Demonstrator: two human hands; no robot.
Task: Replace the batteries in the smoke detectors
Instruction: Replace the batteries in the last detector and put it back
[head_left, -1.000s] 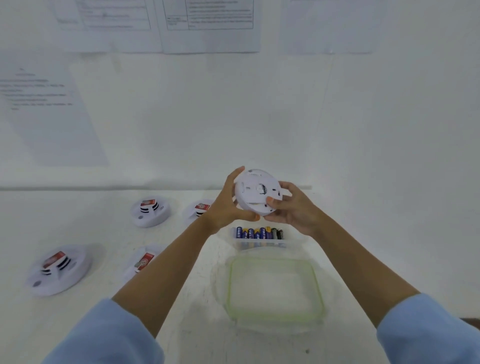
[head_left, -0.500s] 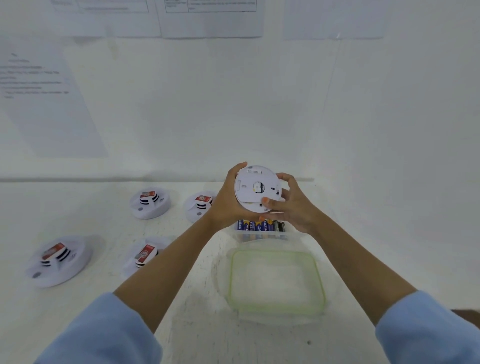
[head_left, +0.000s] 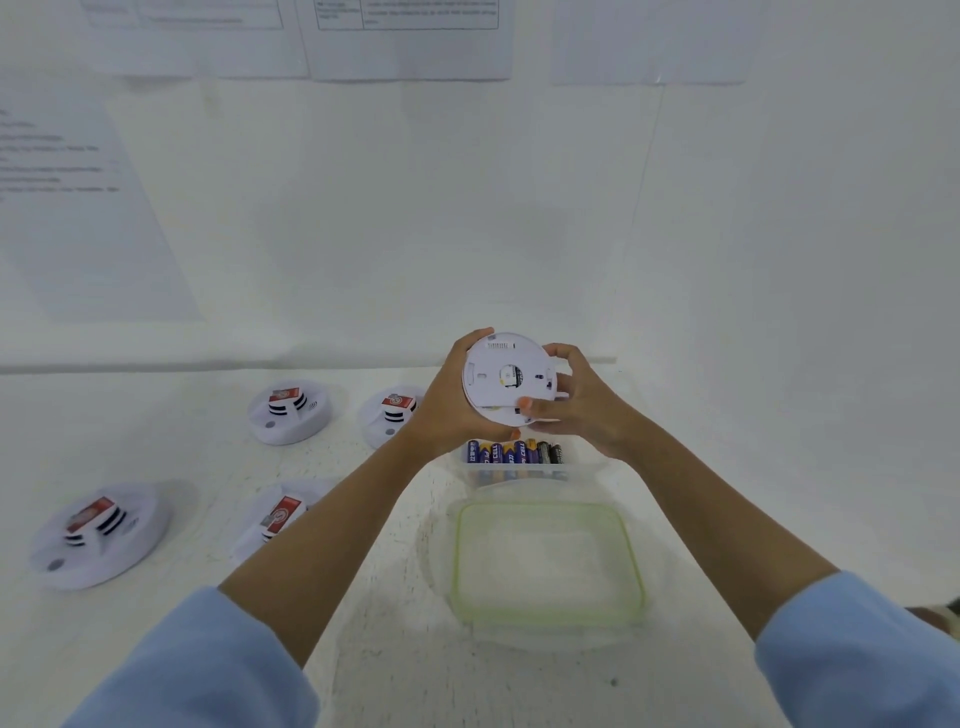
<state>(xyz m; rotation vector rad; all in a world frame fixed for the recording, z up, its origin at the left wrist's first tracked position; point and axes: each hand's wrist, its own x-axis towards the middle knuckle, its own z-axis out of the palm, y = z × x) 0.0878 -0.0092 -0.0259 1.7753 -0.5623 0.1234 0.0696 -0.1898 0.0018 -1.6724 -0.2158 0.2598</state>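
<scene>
I hold a round white smoke detector up above the table with both hands, its flat back plate facing me. My left hand grips its left edge. My right hand grips its right edge, thumb pressed on the lower rim. Below the hands, several blue and black batteries lie side by side in a clear tub. Several more white smoke detectors with red labels rest on the table at left, among them a far one, one beside my left wrist, and a near one.
A clear container with a green rim sits on the white table in front of the battery tub. Another detector is partly hidden behind my left forearm. Printed sheets hang on the white wall.
The detector in my hands has turned so that its back plate faces me more squarely, and my fingers have shifted around its rim. The camera has tipped down slightly.
</scene>
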